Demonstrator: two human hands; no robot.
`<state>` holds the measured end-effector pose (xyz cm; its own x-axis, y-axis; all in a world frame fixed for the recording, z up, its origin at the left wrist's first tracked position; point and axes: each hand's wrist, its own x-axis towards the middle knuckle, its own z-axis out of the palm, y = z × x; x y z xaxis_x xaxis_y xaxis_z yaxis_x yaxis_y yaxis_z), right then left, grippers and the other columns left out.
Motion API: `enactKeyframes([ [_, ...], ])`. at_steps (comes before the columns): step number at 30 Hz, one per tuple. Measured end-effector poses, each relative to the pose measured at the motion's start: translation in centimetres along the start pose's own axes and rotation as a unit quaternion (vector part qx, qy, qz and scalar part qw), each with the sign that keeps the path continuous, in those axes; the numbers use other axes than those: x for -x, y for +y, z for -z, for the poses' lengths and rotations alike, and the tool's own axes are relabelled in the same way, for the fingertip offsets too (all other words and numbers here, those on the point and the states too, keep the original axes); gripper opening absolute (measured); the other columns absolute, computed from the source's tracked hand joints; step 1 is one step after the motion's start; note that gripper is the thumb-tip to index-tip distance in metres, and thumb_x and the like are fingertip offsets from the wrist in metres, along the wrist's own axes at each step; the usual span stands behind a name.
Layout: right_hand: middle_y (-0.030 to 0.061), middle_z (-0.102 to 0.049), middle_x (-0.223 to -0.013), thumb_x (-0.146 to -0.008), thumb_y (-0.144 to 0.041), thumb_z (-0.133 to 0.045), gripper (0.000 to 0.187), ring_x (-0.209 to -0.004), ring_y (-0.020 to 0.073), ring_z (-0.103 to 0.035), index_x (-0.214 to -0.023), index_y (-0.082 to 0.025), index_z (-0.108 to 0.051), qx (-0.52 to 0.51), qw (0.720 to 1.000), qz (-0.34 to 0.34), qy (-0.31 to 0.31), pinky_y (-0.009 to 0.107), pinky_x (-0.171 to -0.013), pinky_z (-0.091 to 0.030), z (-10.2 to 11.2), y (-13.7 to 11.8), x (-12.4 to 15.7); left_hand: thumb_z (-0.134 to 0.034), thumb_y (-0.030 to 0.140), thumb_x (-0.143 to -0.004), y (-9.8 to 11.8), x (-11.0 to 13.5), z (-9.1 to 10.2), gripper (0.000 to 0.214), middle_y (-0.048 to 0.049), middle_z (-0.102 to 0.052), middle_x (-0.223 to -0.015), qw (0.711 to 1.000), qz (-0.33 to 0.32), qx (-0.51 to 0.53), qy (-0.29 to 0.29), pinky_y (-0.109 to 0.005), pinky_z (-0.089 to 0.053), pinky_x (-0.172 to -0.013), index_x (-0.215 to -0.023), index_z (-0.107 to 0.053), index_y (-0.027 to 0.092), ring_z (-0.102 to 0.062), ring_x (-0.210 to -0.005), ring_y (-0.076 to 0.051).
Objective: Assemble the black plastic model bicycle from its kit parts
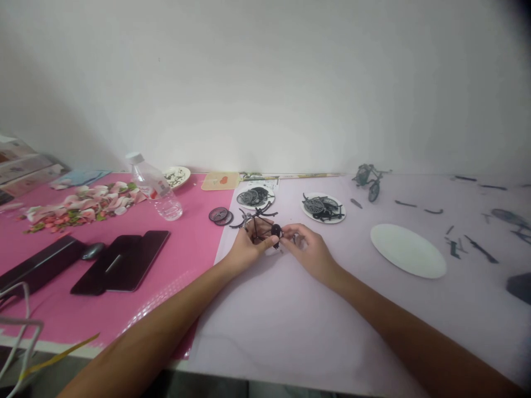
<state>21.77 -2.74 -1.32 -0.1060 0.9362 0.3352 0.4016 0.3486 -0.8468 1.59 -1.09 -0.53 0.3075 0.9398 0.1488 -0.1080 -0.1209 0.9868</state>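
My left hand (248,245) is closed around a small black model bicycle frame (261,216), held just above the pale tabletop. A dark round part (276,231) sits on the frame between my two hands. Against its right side, the fingers of my right hand (309,249) are pinched together; whatever they grip is too small to name. Two loose spoked wheels (220,215) lie left of my left hand. Behind the hands, one white plate (245,204) bears black wheels, and another plate (305,211) bears wheels and dark parts.
A bare white oval plate (409,251) lies to the right, with scattered dark parts (480,249) beyond it. An assembled model bicycle (369,179) stands at the back. On the pink side are a tilted plastic bottle (155,188), artificial flowers (89,202), a tablet (139,260) and a mouse (93,251).
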Motion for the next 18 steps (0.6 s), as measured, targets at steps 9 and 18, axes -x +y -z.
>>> enactKeyframes([
  [9,0.0039,-0.073,-0.09,-0.09,-0.035,-0.071,0.013,-0.077,0.0187,-0.062,-0.095,-0.023,-0.075,-0.003,1.0,0.016,-0.009,0.033,-0.072,-0.05,0.13,-0.72,0.28,-0.089,0.049,-0.075,0.35,-0.01,0.16,0.058,-0.0118,-0.075,-0.107,1.0,0.002,-0.017,0.004,-0.04,-0.057,-0.092,-0.115,-0.062,0.017,-0.072,-0.107,-0.028],
  [18,0.0019,-0.068,-0.086,-0.091,-0.031,-0.069,0.008,-0.075,0.0174,-0.058,-0.088,-0.023,-0.068,0.011,0.999,0.034,-0.002,0.032,-0.071,-0.048,0.06,-0.99,0.43,-0.091,0.042,-0.074,-0.31,-0.1,0.24,0.061,-0.0131,-0.073,-0.114,1.0,-0.003,-0.023,0.008,-0.038,-0.055,-0.095,-0.122,-0.063,0.016,-0.069,-0.114,-0.027],
])
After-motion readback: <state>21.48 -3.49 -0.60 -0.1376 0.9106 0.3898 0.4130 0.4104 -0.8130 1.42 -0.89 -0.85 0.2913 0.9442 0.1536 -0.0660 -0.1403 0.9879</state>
